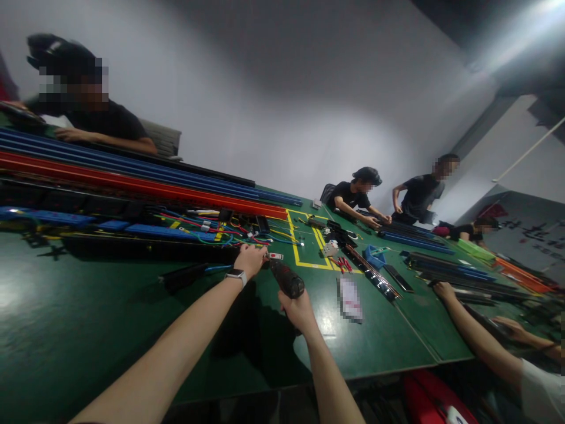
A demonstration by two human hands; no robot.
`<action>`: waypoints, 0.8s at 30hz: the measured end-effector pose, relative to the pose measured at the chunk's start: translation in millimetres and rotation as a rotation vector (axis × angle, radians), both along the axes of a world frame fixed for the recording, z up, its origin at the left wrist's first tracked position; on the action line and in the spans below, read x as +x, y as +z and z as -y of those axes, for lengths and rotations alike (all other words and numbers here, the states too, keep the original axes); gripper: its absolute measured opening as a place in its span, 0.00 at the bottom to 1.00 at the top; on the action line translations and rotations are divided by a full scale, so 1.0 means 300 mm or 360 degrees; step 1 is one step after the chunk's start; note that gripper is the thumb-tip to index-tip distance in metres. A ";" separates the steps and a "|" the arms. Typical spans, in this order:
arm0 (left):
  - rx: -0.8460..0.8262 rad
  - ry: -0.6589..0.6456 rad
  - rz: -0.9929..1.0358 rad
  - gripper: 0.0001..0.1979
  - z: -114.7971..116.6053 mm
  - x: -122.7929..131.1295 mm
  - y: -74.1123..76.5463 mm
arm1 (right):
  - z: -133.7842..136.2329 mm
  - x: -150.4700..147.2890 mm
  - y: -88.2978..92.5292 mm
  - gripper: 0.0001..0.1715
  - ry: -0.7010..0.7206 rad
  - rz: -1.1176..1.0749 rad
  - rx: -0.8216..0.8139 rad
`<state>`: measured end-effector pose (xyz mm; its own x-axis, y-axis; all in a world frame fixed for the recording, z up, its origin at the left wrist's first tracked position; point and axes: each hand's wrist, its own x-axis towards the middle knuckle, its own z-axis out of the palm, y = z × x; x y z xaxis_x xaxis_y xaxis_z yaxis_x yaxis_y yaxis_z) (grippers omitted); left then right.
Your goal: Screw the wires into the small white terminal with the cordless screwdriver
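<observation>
My right hand point(299, 309) is wrapped round a dark cordless drill point(286, 277), its front pointing away from me toward my left fingertips. My left hand point(251, 261), with a watch on the wrist, is closed at the right end of a long black rail point(150, 249). What its fingers pinch is hidden. A small white and red piece point(276, 256) shows just beyond the drill's tip. Behind the left hand, coloured wires point(238, 227) with bare ends spread over the rail's end and the green table point(185, 330).
Long red profiles point(176, 191) and blue profiles point(132, 162) lie behind the wires. Right of my hands are yellow tape lines point(309, 265), red-handled pliers point(344, 264), a blue bin point(375, 256) and a pale packet point(350, 300). Co-workers sit around the table; one's arm point(477, 330) reaches in at right.
</observation>
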<state>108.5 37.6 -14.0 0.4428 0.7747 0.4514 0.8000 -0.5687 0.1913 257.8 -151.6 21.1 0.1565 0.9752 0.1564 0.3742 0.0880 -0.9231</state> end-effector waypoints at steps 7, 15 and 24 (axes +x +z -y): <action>-0.0030 -0.0032 0.0011 0.14 0.003 -0.003 0.008 | 0.008 -0.002 0.005 0.06 0.0007 0.0007 0.0017; -0.0033 -0.0027 0.0007 0.15 0.003 -0.002 0.005 | 0.006 -0.002 0.005 0.06 0.0011 0.0024 0.0015; -0.0007 0.0002 -0.0013 0.15 0.007 -0.004 0.007 | 0.005 0.000 -0.002 0.06 0.0017 0.0017 0.0029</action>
<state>107.4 35.4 -11.9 0.4454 0.7771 0.4446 0.8021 -0.5670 0.1874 257.9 -153.1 20.6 0.1441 0.9738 0.1760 0.3831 0.1091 -0.9172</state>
